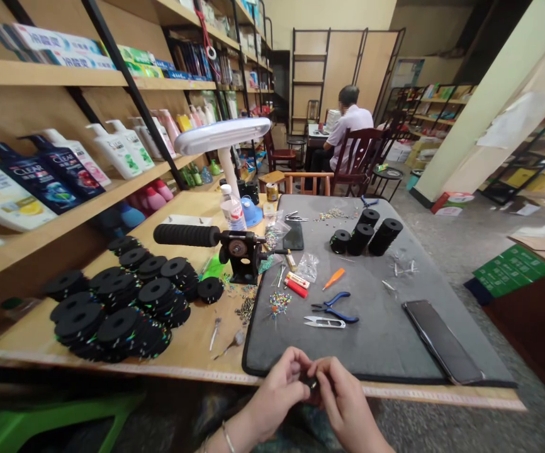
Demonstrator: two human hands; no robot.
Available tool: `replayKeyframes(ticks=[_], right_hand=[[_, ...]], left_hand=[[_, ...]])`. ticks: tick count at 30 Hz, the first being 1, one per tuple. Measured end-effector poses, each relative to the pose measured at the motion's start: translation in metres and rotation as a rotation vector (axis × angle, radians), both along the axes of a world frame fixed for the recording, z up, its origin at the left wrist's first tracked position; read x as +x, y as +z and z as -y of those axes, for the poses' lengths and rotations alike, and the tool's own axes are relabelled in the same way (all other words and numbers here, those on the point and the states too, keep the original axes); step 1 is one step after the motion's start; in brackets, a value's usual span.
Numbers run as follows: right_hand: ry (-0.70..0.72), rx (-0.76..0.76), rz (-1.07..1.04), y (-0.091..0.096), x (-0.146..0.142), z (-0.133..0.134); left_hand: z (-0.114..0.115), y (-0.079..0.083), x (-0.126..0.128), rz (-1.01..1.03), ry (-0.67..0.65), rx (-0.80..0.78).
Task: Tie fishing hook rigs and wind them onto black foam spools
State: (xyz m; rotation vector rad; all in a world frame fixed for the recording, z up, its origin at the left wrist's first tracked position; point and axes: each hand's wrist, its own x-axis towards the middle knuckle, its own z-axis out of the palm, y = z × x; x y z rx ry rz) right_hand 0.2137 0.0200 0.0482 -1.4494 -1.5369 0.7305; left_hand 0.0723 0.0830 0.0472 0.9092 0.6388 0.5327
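At the table's front edge my left hand [282,387] and my right hand [342,397] meet, both with bent, closed fingers. Between the fingertips they pinch a small dark piece [312,382]; its kind is too small and too covered to make out. On the grey mat [376,352] just beyond lie white-handled thread snips [325,322] and blue-handled pliers [336,307]. A heap of coloured beads or pins [279,303] is left of these tools. Farther back are a red lighter [296,287] and an orange-handled tool [333,278].
Stacks of black foam discs [119,327] fill the table's left side, near a black hand-cranked winder [241,251]. Black foam rolls [386,236] stand at the mat's back. A smartphone [442,340] lies right. A lamp [225,135] and bottle [232,207] stand behind; a person [350,126] sits beyond.
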Motion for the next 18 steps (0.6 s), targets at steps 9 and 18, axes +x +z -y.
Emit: replayKeyframes(ticks=[9,18], right_hand=[[0.009,0.141,0.099,-0.005,-0.002,0.001],[0.035,0.088,0.063,0.000,-0.003,0.002]], left_hand=[[0.004,0.001,0.007,0.013,0.067,-0.059],[0.006,0.006,0.011,-0.021,0.061,-0.123]])
